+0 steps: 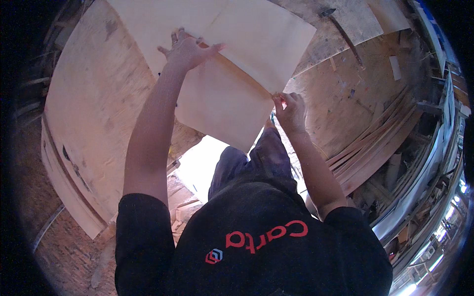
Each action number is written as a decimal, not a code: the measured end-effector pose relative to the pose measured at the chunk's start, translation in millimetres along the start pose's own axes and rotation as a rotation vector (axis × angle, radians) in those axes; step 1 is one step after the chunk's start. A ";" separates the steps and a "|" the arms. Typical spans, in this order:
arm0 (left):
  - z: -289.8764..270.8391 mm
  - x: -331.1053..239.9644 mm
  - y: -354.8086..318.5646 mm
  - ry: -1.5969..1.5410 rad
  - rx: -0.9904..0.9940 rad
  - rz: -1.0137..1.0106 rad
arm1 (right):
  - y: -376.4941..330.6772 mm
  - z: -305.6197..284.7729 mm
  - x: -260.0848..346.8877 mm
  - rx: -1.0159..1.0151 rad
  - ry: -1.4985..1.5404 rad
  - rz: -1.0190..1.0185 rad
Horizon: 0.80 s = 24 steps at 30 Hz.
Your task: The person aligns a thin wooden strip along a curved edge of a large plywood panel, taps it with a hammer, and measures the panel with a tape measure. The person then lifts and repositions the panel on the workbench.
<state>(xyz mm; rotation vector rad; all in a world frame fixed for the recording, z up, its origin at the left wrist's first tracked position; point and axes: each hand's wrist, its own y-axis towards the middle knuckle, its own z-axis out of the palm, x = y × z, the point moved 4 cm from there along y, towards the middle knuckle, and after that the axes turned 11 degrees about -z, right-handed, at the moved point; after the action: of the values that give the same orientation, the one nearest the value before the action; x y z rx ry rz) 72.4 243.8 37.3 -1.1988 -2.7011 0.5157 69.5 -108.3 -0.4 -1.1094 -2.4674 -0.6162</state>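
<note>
A small pale sheet, which looks like wood veneer [224, 96], lies against a larger pale sheet [261, 37] on the far side. A narrow raised edge runs slantwise between them; whether the two are joined there I cannot tell. My left hand [188, 52] rests at the upper left end of that edge, fingers spread, thumb pointing right. At the other end, by the small sheet's right corner, my right hand [290, 112] is closed, thumb and fingertips pinching the edge. The near corner of the small sheet hangs above my legs.
A broad stained wooden board [98, 98] spreads under the sheets on the left. A long, thin dark tool [347, 40] lies at the far right. Long wooden strips [375, 143] are heaped on the right, beside stacked boards. Brick-like ground [69, 251] shows at lower left.
</note>
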 end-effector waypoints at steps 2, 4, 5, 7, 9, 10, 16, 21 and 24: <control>-1.5 -2.9 6.9 -0.014 -0.001 0.019 | -16.2 4.5 23.8 0.047 -0.010 0.000; -3.5 -7.1 13.3 0.007 -0.034 0.042 | -27.3 9.2 46.6 0.068 -0.041 -0.024; -3.2 -9.1 15.4 0.022 -0.029 0.055 | -30.7 10.1 55.2 0.047 -0.058 -0.029; -4.2 -11.8 18.9 0.047 -0.040 0.059 | -35.5 10.7 67.6 0.039 -0.047 -0.052; -3.9 -13.5 18.5 0.060 -0.027 0.067 | -39.4 16.1 81.8 0.081 -0.017 -0.127; -4.7 -15.0 17.7 0.056 -0.023 0.075 | -40.5 18.8 88.7 0.077 -0.007 -0.174; -20.0 -23.7 5.5 0.031 0.009 0.082 | -48.2 45.2 110.2 0.162 0.047 -0.228; -30.1 -18.6 -3.3 -0.085 0.009 0.013 | -41.4 21.6 57.7 0.075 0.065 -0.104; -18.0 -9.7 -3.9 -0.065 0.017 0.037 | -23.9 3.2 21.0 0.103 0.082 -0.185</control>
<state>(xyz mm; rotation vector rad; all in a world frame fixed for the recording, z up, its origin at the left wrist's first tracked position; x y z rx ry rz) 80.9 238.7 55.5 -1.2515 -2.7270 0.5921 37.6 -108.1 1.5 -0.8072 -2.5169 -0.5675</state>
